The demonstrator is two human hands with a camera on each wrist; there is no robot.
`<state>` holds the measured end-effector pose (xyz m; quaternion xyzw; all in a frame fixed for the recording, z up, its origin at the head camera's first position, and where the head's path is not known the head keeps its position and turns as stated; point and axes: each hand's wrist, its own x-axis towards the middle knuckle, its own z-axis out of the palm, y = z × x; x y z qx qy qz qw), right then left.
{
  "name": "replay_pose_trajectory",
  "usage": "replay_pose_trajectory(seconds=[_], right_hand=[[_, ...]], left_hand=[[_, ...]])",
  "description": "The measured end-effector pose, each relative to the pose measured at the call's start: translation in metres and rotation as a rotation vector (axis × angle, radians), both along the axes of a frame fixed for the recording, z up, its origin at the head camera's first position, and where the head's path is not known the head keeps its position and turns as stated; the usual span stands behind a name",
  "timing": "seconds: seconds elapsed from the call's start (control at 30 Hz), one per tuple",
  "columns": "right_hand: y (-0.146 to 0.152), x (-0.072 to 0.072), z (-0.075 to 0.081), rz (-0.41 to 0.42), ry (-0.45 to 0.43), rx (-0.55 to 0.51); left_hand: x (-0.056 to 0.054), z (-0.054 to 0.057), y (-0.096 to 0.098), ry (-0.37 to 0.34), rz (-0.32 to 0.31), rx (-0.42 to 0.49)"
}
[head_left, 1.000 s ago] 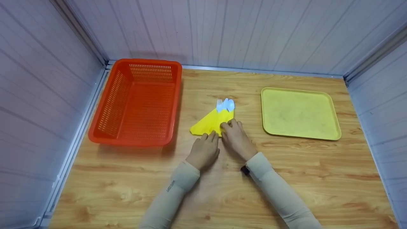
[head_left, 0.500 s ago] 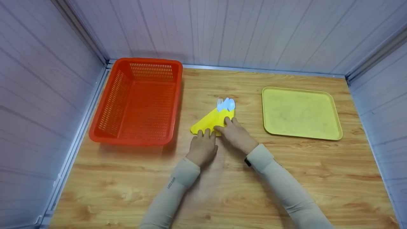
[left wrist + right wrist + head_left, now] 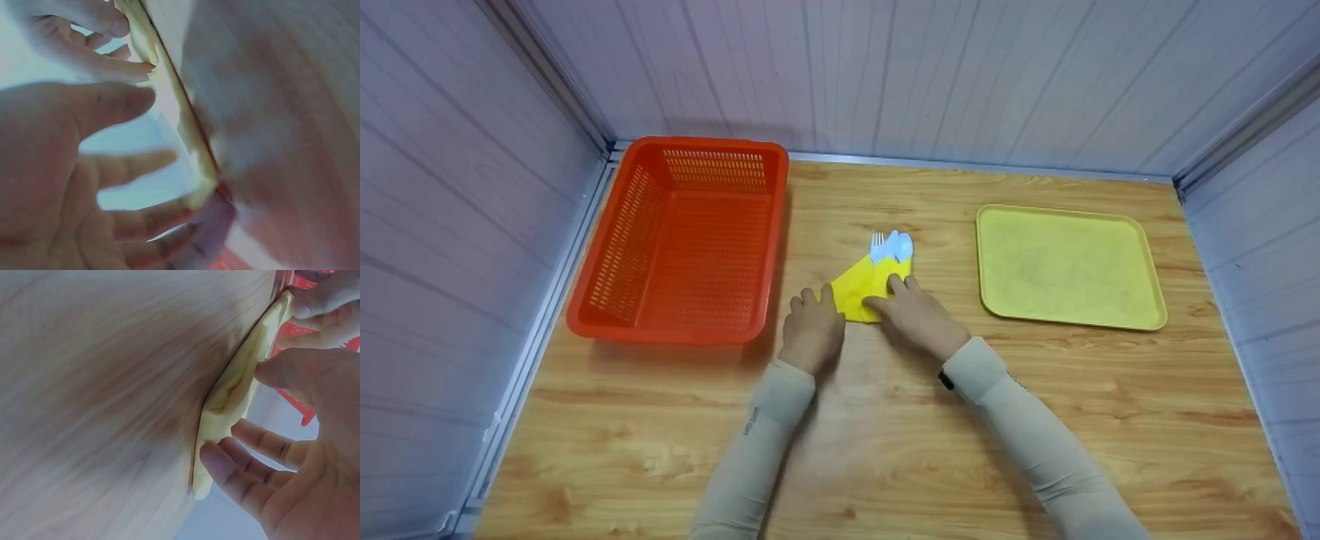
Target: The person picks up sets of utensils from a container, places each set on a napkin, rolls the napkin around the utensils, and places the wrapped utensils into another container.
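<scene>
A folded yellow napkin (image 3: 856, 291) lies on the wooden table in the head view. From its top edge stick out the heads of a white plastic fork (image 3: 877, 248), a knife (image 3: 891, 245) and a spoon (image 3: 905, 246), their handles hidden in the cloth. My left hand (image 3: 813, 334) is at the napkin's left corner, covering it, with fingers spread and extended. On the right part of the cloth rests my right hand (image 3: 919, 319); in the right wrist view its fingertips and thumb press on the napkin (image 3: 239, 385) a little apart.
An orange-red plastic basket (image 3: 679, 334) with slotted sides stands on the left, nothing in it. To the right lies a flat yellow tray (image 3: 1069, 266). Pale panel walls (image 3: 847, 82) bound the table (image 3: 885, 465) at the back and both sides.
My left hand has moved left along the napkin's lower edge to its left corner. The right hand first shifted slightly with its thumb spreading left, then stayed; napkin and cutlery keep their place.
</scene>
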<state>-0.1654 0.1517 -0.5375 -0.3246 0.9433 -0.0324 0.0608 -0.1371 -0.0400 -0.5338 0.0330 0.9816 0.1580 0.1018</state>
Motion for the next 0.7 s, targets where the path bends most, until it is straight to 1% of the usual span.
replay_pose_trajectory(seconds=[0.1,0.23,0.33,0.4,0.47,0.53,0.6,0.7], right_hand=[[0.0008,-0.0005,0.0002,-0.003,-0.009,0.003],[0.0009,-0.0013,0.0006,-0.015,-0.032,0.004],[0.0001,-0.0020,0.0008,-0.019,-0.042,0.010],[-0.0002,-0.0027,0.0010,-0.010,-0.034,0.014],[0.0005,-0.0033,0.0006,0.011,-0.009,0.003],[0.0016,-0.0039,0.0001,0.035,0.019,-0.022],[0.0031,-0.0046,-0.0012,0.057,0.038,-0.047],[0.0042,-0.0058,-0.0032,0.067,0.034,-0.077]], left_hand=[[-0.0024,-0.0019,-0.0011,0.054,0.035,0.033],[-0.0039,-0.0042,-0.0029,0.102,0.051,0.040],[-0.0046,-0.0038,-0.0048,0.136,0.056,0.081],[-0.0055,-0.0027,-0.0057,0.152,0.062,0.152],[-0.0063,-0.0016,-0.0056,0.154,0.068,0.249],[-0.0068,-0.0008,-0.0041,0.136,0.078,0.350],[-0.0065,-0.0008,-0.0023,0.100,0.096,0.450],[-0.0055,-0.0032,0.0011,0.066,0.120,0.553]])
